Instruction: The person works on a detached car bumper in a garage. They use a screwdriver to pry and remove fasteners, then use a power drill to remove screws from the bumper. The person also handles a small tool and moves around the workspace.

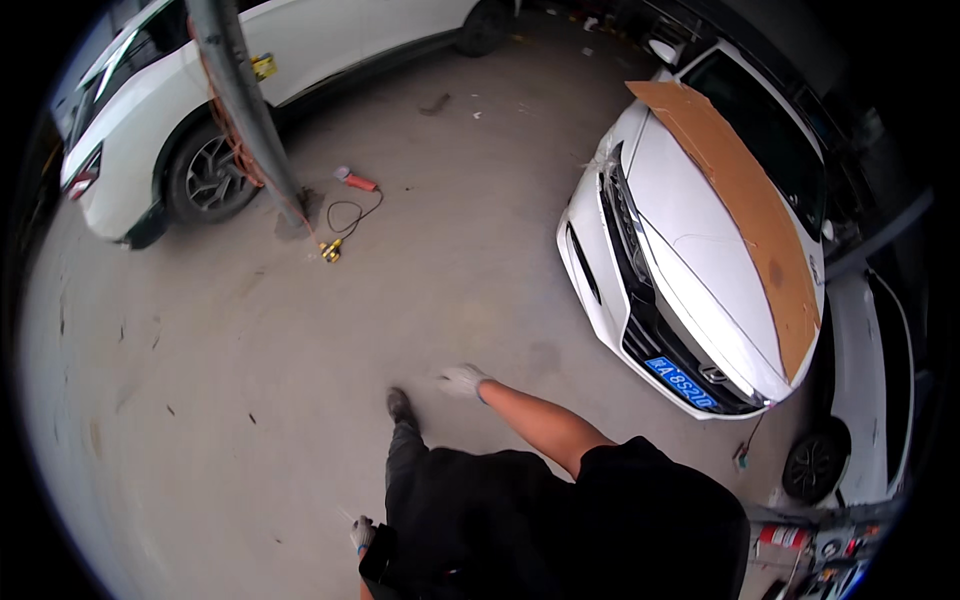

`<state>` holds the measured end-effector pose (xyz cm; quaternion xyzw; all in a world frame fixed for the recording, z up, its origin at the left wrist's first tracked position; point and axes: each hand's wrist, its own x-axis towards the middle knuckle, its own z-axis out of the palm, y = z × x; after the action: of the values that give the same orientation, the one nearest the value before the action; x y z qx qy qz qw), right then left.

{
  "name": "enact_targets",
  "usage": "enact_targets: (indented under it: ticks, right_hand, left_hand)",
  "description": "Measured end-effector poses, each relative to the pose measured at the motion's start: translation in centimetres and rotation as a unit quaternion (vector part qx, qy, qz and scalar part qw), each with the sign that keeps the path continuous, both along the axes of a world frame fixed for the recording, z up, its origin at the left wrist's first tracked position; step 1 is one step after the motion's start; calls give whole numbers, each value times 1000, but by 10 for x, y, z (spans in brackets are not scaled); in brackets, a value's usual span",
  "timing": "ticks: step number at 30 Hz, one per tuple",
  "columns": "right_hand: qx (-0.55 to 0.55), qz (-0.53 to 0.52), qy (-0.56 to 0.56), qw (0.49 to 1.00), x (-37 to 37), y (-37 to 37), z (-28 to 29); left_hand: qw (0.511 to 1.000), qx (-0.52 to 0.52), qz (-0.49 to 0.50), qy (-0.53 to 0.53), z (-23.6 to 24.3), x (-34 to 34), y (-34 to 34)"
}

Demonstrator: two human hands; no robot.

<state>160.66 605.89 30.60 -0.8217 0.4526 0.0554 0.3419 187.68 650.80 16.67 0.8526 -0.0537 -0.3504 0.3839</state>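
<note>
My right hand (462, 380), in a pale work glove, swings out in front of my body over the grey floor. Its outline is a little smeared; the fingers look loosely stretched and nothing shows in them. Low at my left side is my left hand (362, 534), also gloved, with the fingers curled. A thin pale streak (346, 516) sticks out beside these fingers; what it is, I cannot make out. One dark shoe (400, 405) is forward on the floor. Neither hand touches a car.
A white car (690, 270) with brown cardboard (745, 200) across its bonnet stands at right. Another white car (130, 170) is far left, behind a leaning grey post (240, 100). Near the post lie a red corded power tool (358, 180) and a yellow socket (331, 250). A red cylinder (783, 537) is lower right.
</note>
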Motion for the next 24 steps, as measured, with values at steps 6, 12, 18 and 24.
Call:
enact_targets:
  ticks: [6, 12, 18, 24]
  right_hand:
    - [38, 107, 367, 923, -202, -2, -114]
    - [154, -581, 163, 782, -225, 24, -55]
    - [369, -592, 44, 715, -121, -42, -87]
    - [278, -399, 114, 866, -104, -279, -102]
  left_hand:
    - [981, 29, -139, 132, 9, 160, -214]
    - [983, -6, -152, 100, 94, 287, -454]
    - [977, 5, -187, 104, 94, 285, -592]
    - [903, 115, -397, 119, 34, 256, -639]
